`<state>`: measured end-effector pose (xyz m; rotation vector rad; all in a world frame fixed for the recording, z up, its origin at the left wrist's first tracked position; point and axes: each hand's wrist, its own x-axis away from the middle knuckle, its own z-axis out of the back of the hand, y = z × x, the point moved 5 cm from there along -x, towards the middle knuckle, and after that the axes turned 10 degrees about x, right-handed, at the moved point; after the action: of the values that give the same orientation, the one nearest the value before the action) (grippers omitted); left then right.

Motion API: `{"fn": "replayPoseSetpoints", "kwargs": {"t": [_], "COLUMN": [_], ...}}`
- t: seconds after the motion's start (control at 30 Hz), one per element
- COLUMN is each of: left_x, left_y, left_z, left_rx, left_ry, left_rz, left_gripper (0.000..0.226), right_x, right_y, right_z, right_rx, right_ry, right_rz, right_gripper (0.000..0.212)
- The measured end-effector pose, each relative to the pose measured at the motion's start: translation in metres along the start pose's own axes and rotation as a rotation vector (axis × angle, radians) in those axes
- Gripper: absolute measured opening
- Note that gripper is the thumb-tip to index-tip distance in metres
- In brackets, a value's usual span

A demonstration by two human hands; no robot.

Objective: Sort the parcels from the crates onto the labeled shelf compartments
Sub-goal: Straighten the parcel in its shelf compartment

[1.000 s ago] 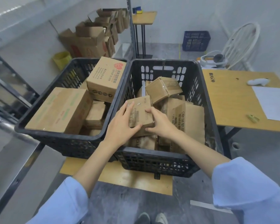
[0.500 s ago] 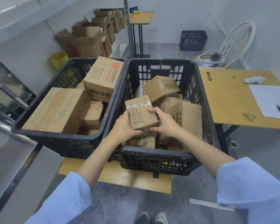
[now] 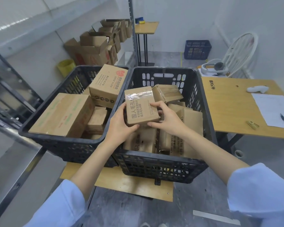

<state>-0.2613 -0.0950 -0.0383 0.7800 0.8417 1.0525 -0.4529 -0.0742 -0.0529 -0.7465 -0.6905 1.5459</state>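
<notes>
Both hands hold a small taped cardboard parcel (image 3: 140, 107) with printed lettering above the right black crate (image 3: 203, 102). My left hand (image 3: 120, 123) grips its left side and underside. My right hand (image 3: 166, 118) grips its right side, fingers curled over the top edge. Under it the right crate holds several more small parcels (image 3: 168, 95). The left black crate (image 3: 67, 82) holds a long flat box (image 3: 62, 114), a tilted box with a red logo (image 3: 108, 85) and smaller parcels below. A metal shelf frame (image 3: 15, 89) runs along the left edge.
A wooden table (image 3: 233, 112) on the right carries a sheet of paper (image 3: 275, 108), a pen and a white device. Open cardboard cartons (image 3: 95, 46) line the far wall by a yellow bin (image 3: 66, 67). A blue crate (image 3: 197, 49) and a small stand (image 3: 146, 27) are behind.
The parcel has been lifted out of the right crate and tipped up, so its printed face now shows. Both hands rose with it.
</notes>
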Motion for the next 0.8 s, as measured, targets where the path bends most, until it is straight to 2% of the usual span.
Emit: {"fn": "replayPoseSetpoints", "kwargs": {"t": [0.13,0.3,0.4,0.63,0.8], "left_x": [-0.002,-0.006,-0.006,-0.003,0.005], "left_y": [0.019,0.033,0.044,0.059,0.058], "left_z": [0.015,0.027,0.025,0.029,0.041], "left_rx": [0.049,0.089,0.082,0.150,0.247], "left_ry": [0.055,0.043,0.014,0.082,0.112], "left_rz": [-0.063,-0.039,-0.023,0.015,-0.033], "left_gripper": [0.091,0.100,0.103,0.093,0.079], "right_x": [-0.003,-0.010,-0.009,-0.005,0.005], "right_y": [-0.028,-0.041,-0.044,-0.052,-0.062], "right_z": [0.015,0.028,0.033,0.040,0.038], "right_rx": [-0.065,-0.070,-0.043,0.029,-0.070], "right_ry": [0.056,0.089,0.097,0.091,0.121], "right_rz": [0.028,0.004,-0.015,0.052,0.069], "right_gripper": [0.065,0.099,0.108,0.101,0.090]}}
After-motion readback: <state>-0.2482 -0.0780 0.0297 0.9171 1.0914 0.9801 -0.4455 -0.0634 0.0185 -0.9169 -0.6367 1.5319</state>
